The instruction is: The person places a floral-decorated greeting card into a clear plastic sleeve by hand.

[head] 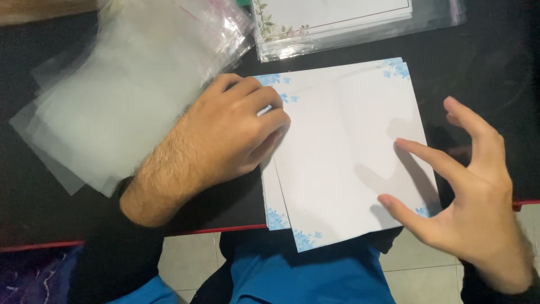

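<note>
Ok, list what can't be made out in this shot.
Head view only:
- Left hand fingertips curl under, so their hold on the blue-flowered sheets is hidden.
- Sheet count: edges overlap.
- Clear sleeves pile: blurred.
- Bagged floral stationery: cut off by the top edge.
- Right hand: wrist cut off.

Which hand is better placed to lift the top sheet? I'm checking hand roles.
Probably the right hand: open, fingertips at the paper stack's free edge. The left hand presses it down.
</note>
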